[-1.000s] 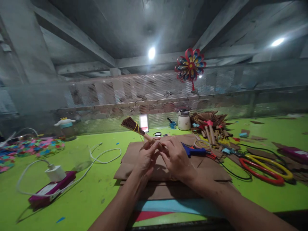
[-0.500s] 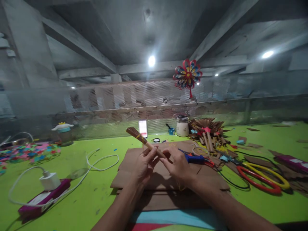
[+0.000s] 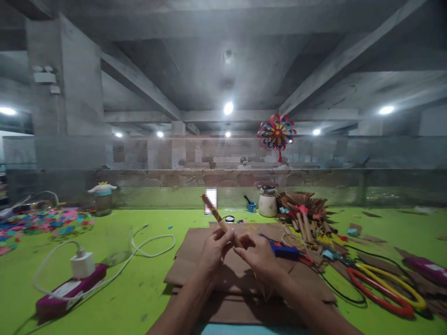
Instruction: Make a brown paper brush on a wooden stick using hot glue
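A rolled brown paper stick [image 3: 223, 226] with a folded, flatter far end slants up and away in front of me. Yellow string is wound around its upper part. The thumb and fingers of my left hand [image 3: 214, 251] pinch its lower middle. My right hand [image 3: 259, 255] has its fingertips closed at the near end, touching the stick. A loose yellow thread [image 3: 265, 294] hangs below the right hand. Under both hands lies a stack of brown paper sheets [image 3: 190, 265]. A blue tool [image 3: 286, 251] rests just beyond the right hand, partly hidden.
Large scissors [image 3: 380, 293] with red and yellow handles lie right. Behind them is a pile of pleated brown paper pieces [image 3: 303, 211], near a white jar [image 3: 267, 203]. A purple power strip [image 3: 71, 291] with white cable stands left, before colourful paper stars [image 3: 45, 221].
My view has tipped upward, so the table sits lower in the picture. The paper stick has turned in my fingers, its far end now looking narrower and steeper.
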Demonstrator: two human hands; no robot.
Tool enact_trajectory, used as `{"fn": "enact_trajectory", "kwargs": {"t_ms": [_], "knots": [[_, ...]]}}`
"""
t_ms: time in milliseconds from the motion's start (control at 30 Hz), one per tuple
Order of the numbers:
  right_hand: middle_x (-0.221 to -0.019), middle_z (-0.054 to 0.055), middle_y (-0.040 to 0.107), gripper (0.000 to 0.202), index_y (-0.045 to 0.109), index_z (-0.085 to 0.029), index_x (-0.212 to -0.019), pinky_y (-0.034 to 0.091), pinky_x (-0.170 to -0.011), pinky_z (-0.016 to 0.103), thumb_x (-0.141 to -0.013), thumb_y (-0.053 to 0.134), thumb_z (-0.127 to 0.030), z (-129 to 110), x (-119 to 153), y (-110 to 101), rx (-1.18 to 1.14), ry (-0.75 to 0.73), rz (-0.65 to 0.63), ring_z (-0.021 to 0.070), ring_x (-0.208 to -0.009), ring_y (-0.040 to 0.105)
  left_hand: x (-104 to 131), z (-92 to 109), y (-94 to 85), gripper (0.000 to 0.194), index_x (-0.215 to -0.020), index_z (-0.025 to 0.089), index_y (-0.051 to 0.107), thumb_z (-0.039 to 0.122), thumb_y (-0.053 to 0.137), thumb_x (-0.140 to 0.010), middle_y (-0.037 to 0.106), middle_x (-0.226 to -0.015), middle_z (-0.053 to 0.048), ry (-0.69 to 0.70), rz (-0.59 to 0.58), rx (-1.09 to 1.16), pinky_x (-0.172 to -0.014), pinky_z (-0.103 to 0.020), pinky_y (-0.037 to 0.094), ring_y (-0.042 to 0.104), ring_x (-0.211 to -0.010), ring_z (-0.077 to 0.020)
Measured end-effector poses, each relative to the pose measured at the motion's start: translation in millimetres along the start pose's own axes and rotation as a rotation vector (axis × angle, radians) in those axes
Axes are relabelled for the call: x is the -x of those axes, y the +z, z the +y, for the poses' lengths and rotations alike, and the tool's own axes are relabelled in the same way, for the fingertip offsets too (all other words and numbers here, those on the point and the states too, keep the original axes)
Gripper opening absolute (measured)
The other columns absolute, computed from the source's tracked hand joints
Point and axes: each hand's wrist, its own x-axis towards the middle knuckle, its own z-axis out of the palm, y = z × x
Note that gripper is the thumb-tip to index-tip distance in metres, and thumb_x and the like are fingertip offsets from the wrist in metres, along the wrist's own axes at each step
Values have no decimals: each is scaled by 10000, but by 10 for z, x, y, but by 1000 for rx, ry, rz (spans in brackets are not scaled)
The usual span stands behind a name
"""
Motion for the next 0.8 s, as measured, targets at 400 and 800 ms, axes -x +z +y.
{"fn": "enact_trajectory", "kwargs": {"t_ms": [400,800], "knots": [[-676,15,616,179,616,-135,-827,426,-576,243,-650,615,-161,159,-49,63,-55,40,-54,142,-612,546,-44,-80,-86,292,-814,115,646,309,746,-620,670,-825,-93,-113,-42,-64,-703,-276,458,620,-789,-192],[-631,-16,563,117,615,-146,-710,378,-559,219,-603,601,-101,125,-49,61,-31,22,-32,114,-581,483,-16,-93,-44,323,-873,119,641,350,715,-660,674,-807,-107,-181,-38,-101,-566,-226,457,611,-729,-171]]}}
